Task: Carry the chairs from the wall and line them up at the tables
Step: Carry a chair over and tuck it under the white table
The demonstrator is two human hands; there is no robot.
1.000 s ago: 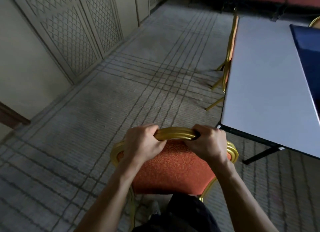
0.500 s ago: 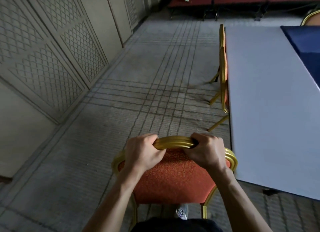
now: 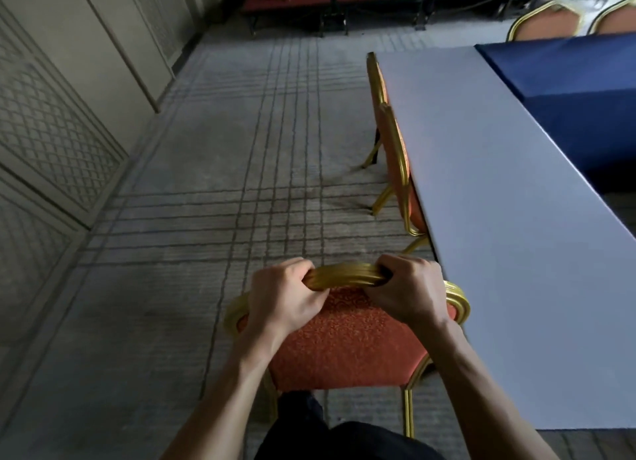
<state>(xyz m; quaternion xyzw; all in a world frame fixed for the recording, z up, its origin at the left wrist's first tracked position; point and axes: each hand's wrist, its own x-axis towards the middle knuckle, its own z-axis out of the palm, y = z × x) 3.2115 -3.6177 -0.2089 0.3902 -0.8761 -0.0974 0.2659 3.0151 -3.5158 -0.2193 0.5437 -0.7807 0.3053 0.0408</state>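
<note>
Both of my hands are clamping the gold top rail of the chair (image 3: 344,339). The left hand (image 3: 285,294) is curling over the rail left of its middle and the right hand (image 3: 406,291) over it on the right, with a short stretch of bare rail showing between them. The chair's orange back is facing me below my knuckles, and its seat is hiding behind it, pointing away from me. The back is running crosswise, left to right, while the grey table (image 3: 499,218) is lying to my right with its long edge stretching straight ahead. My right hand is the nearer one to that edge. The chair's right shoulder is sitting just beside it, and I cannot tell whether they are touching. Ahead, two chairs (image 3: 401,170) are standing tucked in, their backs lying along the edge. I am judging that mine is needing a quarter turn to the right, the right hand pivoting and the left swinging forward, before going down in line with them.
</note>
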